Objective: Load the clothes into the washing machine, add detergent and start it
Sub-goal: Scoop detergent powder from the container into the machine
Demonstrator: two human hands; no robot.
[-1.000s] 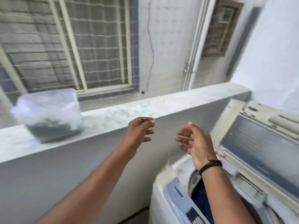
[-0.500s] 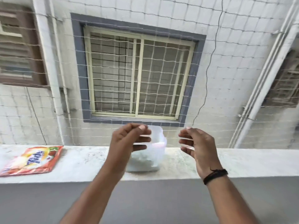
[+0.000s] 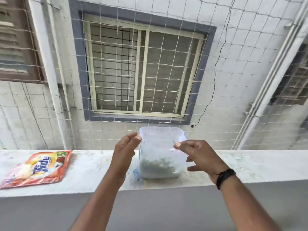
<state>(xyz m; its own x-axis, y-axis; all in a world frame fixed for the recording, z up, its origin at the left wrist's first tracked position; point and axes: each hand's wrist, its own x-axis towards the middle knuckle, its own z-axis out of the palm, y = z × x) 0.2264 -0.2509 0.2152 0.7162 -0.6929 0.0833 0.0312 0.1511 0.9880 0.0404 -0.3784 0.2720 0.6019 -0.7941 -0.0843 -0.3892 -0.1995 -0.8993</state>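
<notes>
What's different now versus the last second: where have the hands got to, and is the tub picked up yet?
Both hands have closed in on the plastic tub: the left hand now flanks its left side, the right hand its right, fingertips at the rim. A firm hold is not clear. The view swung left, away from the washing machine. The tub still sits on the ledge, the detergent packet untouched.

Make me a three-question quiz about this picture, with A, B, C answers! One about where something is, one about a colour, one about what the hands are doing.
1. Where does the Tide detergent packet lie?
A. on the ledge, left of the plastic tub
B. inside the tub
C. on the floor

2. What colour is the packet mostly?
A. green
B. orange
C. black

3. What does the wristband on the right hand look like?
A. black
B. white
C. there is none

Answers: 1 A, it lies flat, apart from the tub. 2 B, orange around blue letters. 3 A, a black band circles the wrist.
</notes>
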